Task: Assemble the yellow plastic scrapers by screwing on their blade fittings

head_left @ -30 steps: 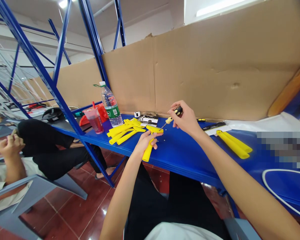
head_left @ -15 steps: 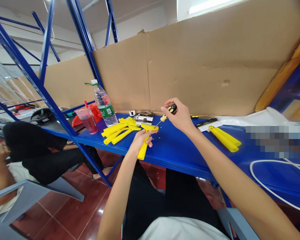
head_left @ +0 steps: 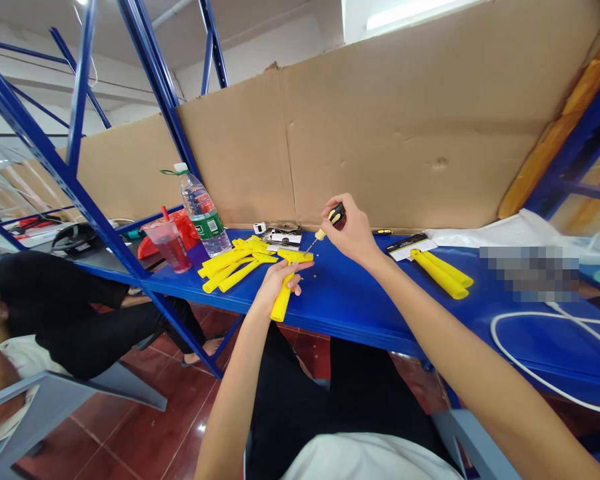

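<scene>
My left hand (head_left: 276,285) is wrapped around the handle of a yellow T-shaped plastic scraper-like tool (head_left: 281,307), holding it at the table's front edge. A screwdriver (head_left: 336,215) with a black and pale-yellow grip is in the closed fingers of my right hand (head_left: 353,232). Its thin shaft slants down to the left, and the tip meets the crosspiece of the yellow tool. Whether it sits in a screw is too small to tell. Left of my left hand lies a pile of several similar yellow pieces (head_left: 236,261). Tiny bits lie on the table nearby.
Behind the pile stand a water bottle (head_left: 203,217) and a cup of red drink (head_left: 173,243). Two yellow handles (head_left: 443,275) lie at right beside a black-and-white package (head_left: 407,246). A white cable (head_left: 510,373) loops at far right. Cardboard (head_left: 380,133) walls the back of the blue table (head_left: 350,300).
The whole view has shifted slightly. My right hand tilts the screwdriver a little differently, its tip still at the yellow tool. Both hands keep their holds.
</scene>
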`<act>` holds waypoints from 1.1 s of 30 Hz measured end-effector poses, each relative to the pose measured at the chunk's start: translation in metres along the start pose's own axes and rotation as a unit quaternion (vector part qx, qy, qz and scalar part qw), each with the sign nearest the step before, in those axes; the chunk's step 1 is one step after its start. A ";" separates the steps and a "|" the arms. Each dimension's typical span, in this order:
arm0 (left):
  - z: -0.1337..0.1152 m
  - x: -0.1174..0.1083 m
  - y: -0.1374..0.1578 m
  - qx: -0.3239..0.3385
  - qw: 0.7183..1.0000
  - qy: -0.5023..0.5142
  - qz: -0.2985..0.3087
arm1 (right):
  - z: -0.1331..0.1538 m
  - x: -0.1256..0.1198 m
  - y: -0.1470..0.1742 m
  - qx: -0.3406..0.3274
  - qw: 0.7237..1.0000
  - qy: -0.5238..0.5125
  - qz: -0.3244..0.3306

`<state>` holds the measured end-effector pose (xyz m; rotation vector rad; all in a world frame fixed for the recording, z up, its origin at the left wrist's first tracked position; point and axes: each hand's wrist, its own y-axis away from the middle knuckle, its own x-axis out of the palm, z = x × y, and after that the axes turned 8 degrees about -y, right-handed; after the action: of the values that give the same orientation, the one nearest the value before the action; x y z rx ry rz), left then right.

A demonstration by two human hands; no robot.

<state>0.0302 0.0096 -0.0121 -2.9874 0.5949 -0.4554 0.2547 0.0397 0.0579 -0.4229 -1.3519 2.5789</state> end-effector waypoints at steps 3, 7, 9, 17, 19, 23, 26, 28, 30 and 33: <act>0.000 0.000 -0.001 -0.004 1.000 -0.005 -0.001 | 0.003 0.000 0.000 -0.005 1.000 -0.020 -0.023; 0.002 0.001 -0.001 -0.001 1.000 -0.021 -0.018 | 0.007 0.004 0.002 -0.010 0.997 -0.064 -0.028; 0.002 0.002 0.000 0.006 1.000 -0.021 -0.015 | 0.008 0.007 0.003 -0.009 0.997 -0.080 -0.014; 0.002 0.005 0.004 0.008 1.000 -0.019 0.002 | 0.011 0.012 0.009 -0.013 0.996 -0.079 0.037; 0.001 0.005 0.004 0.004 1.000 -0.013 0.008 | 0.012 0.011 0.009 -0.015 0.996 -0.078 0.039; 0.001 0.004 0.004 -0.001 1.000 -0.007 0.008 | 0.014 0.010 0.010 -0.016 0.996 -0.070 0.047; 0.002 0.004 0.004 0.002 1.000 -0.008 0.006 | 0.015 0.010 0.011 -0.018 0.996 -0.069 0.052; 0.002 0.004 0.004 0.003 1.000 -0.008 0.009 | 0.016 0.010 0.011 -0.023 0.996 -0.067 0.050; 0.002 0.003 0.004 0.003 1.000 -0.008 0.012 | 0.016 0.010 0.011 -0.027 0.997 -0.064 0.043; 0.002 0.003 0.004 0.000 1.000 -0.006 0.007 | 0.016 0.011 0.011 -0.025 0.997 -0.060 0.040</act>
<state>0.0322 0.0049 -0.0139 -2.9817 0.6133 -0.4377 0.2385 0.0244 0.0561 -0.3409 -1.4701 2.6799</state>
